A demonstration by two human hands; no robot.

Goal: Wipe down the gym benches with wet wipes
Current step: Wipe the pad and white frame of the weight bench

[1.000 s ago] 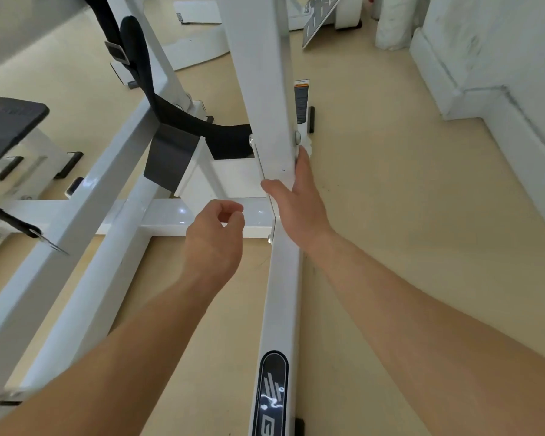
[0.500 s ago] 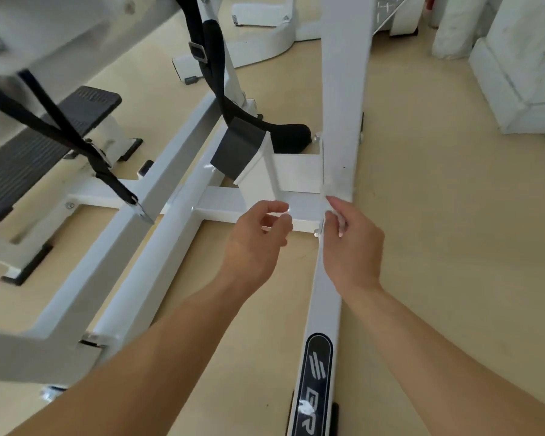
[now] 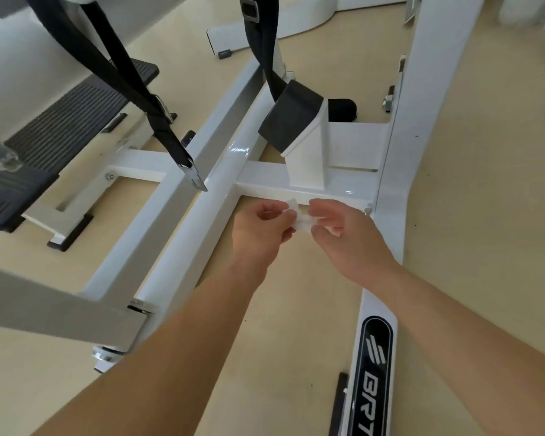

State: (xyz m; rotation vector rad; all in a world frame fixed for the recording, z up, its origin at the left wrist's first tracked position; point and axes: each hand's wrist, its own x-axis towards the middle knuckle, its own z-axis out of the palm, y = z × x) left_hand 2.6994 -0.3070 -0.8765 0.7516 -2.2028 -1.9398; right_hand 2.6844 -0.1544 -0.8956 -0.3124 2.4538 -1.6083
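Right, both hands are low over the base of the bench, close together, forearms bare. The left hand (image 3: 261, 228) and right hand (image 3: 350, 237) each pinch one end of a small white wet wipe (image 3: 302, 220), thumb against curled fingers, so the wipe spans the short gap between them. The wipe is crumpled, with one corner sticking up by the left thumb. It sits just in front of the near edge of the white crossbar (image 3: 265, 177); it is probably just off the metal, but the view doesn't settle whether they touch. The crossbar runs from a glossy white diagonal beam (image 3: 195, 240) on the left to the white base rail (image 3: 390, 234) on the right. The right wrist crosses over that rail. Further down the rail is a black oval logo badge (image 3: 375, 357). A short white post (image 3: 309, 158) rises from the crossbar and is capped by a tilted black pad (image 3: 288, 116), with a black roller (image 3: 342, 110) just behind it. One black strap (image 3: 132, 89) hangs in from the upper left and ends in a metal tip (image 3: 192, 177) against the diagonal beam. A second strap (image 3: 261, 42) drops from the top edge to the black pad. Left of the beams, a ribbed black footplate (image 3: 70, 121) lies on its white bracket. All of it stands on a beige floor (image 3: 485, 215).
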